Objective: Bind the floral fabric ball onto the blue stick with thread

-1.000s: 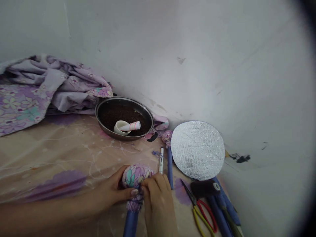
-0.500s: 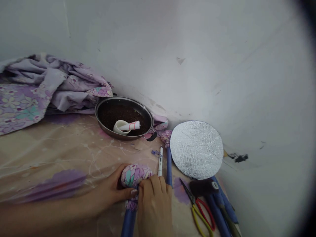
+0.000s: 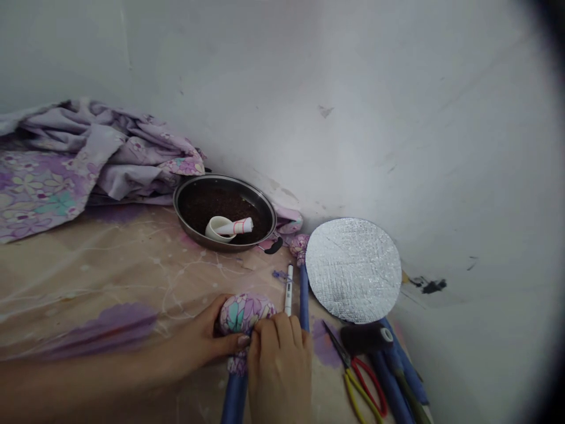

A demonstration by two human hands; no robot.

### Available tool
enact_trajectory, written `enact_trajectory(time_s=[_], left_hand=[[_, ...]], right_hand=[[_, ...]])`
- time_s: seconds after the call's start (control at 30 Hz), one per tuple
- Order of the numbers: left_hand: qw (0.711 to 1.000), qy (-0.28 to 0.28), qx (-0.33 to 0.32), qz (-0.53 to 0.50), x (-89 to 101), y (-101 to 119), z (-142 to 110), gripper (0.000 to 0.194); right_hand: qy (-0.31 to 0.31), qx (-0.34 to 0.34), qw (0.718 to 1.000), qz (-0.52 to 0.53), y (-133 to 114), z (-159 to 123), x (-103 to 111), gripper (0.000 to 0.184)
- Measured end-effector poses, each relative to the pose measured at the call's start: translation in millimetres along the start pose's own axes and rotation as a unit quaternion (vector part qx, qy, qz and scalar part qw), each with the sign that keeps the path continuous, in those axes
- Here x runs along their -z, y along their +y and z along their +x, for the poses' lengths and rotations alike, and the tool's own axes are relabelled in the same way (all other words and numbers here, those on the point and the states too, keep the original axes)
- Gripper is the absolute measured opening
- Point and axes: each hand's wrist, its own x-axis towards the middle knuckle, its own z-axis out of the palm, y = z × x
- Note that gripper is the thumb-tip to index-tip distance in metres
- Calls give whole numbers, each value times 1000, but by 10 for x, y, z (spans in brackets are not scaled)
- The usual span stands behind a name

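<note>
A stick wrapped in blue (image 3: 234, 397) carries a round head covered in purple floral cloth (image 3: 247, 311), with the cloth gathered below it. My left hand (image 3: 216, 330) grips this padded stick around the head's left side, its thumb pressed on the gathered neck. Over the neck's right side, my right hand (image 3: 280, 362) has its fingers pinched together; what lies between the fingertips is hidden. Just beyond that hand lies a white marker (image 3: 288, 291). Another blue stick with a floral head (image 3: 304, 294) rests beside the marker.
Scissors with red and yellow handles (image 3: 353, 365), a dark thread spool (image 3: 364, 338) and several blue-wrapped sticks (image 3: 392, 383) lie at right. Behind them stands a silver foil disc (image 3: 353, 271). A pan (image 3: 180, 221) holds a white cup (image 3: 212, 231). Floral cloth (image 3: 101, 153) is heaped at left.
My right hand has shifted slightly at the neck of the padded stick, its fingers staying pinched. My left hand keeps its hold. The whole view sways slightly.
</note>
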Motion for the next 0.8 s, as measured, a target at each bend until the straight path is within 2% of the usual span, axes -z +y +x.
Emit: enact_trajectory(time_s=[0.13,0.27,0.47,0.57,0.73,0.8], left_hand=[[1000,-13,-10,10,19,40,-2,91],[1000,5,-6,14,13,28,9,98],[999,38,-25,12,8,-134,65,95],[999,20,-34,-19,21,-215,91,89],[999,11,-32,-26,45,-236,102,83],[999,5,-27,-34,57,-235,103,84]], right_hand=[[52,-26,998,-13,-184,10,-70,45],[58,-39,998,-5,-223,16,-83,44],[61,-35,989,131,-92,9,-78,41],[36,-29,986,159,1,-13,-70,40],[-59,10,995,83,170,-11,24,40],[-68,13,995,77,205,-2,57,41]])
